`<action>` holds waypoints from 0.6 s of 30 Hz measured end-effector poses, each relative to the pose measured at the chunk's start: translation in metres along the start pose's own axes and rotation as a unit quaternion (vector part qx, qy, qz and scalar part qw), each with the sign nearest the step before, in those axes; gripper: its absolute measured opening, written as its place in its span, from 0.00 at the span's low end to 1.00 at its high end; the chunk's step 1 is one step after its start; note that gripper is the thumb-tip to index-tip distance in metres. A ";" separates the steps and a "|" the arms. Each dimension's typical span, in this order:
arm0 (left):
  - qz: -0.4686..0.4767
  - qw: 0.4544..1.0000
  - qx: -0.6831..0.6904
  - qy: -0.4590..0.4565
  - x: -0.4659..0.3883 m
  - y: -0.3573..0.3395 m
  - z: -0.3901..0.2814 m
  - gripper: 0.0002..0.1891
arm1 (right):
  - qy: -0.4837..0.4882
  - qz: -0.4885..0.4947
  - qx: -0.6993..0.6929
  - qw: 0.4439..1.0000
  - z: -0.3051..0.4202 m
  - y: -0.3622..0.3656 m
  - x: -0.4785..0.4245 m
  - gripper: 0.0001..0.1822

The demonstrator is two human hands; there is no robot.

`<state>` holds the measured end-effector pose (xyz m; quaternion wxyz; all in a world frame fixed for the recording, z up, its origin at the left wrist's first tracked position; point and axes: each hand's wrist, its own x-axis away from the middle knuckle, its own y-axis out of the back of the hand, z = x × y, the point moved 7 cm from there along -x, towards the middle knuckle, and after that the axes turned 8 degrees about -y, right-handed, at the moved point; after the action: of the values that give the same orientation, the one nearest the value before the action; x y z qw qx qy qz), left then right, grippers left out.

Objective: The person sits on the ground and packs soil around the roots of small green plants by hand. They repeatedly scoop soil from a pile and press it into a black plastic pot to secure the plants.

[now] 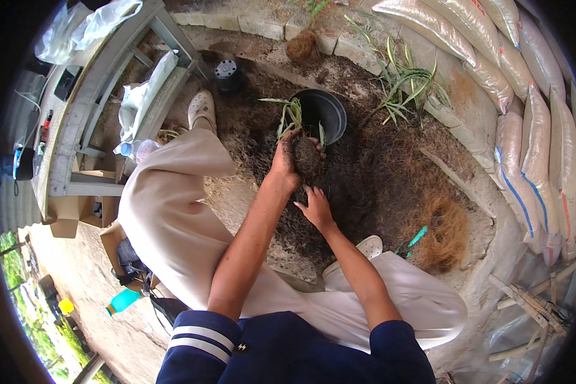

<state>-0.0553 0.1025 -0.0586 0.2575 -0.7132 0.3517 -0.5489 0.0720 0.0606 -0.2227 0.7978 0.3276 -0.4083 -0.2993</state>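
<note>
My left hand (pixel 288 156) is wrapped around the root ball (pixel 307 158) of a plant, its skin smeared with soil. Long narrow green leaves (pixel 292 111) of that plant hang out past my fingers toward the black plastic pot (pixel 335 113). The pot stands just beyond, its round mouth facing up and its inside dark. Just below the root ball is my right hand (pixel 318 207), fingers spread and fingertips close to the trailing roots. Whether they touch the roots I cannot tell. Dark loose soil (pixel 360 177) covers the ground under both hands.
Brown fibre (pixel 441 235) lies at right near a teal-handled tool (pixel 417 236). Another leafy plant (pixel 403 86) rests by the stone edging. An upturned black pot (pixel 226 76) sits far left. Stacked sacks (pixel 513 177) line the right; a bench (pixel 110 96) stands left, a plastic bottle (pixel 141 150) beside my knee.
</note>
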 end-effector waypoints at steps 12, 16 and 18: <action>0.000 1.000 0.019 -0.015 0.002 0.001 0.000 0.13 | -0.143 0.114 -0.748 0.638 -0.022 0.017 -0.008 0.16; 0.016 0.999 0.018 0.024 0.009 -0.008 0.005 0.13 | -0.091 0.161 -0.829 0.528 -0.030 0.023 -0.013 0.18; 0.018 0.999 0.015 0.027 0.009 -0.008 0.006 0.14 | -0.117 0.134 -0.776 0.605 -0.036 0.024 -0.013 0.20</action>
<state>-0.0466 0.1003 -0.0489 0.2692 -0.6877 0.3631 -0.5682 0.1013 0.0950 -0.2270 0.7289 -0.5110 -0.1516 -0.4296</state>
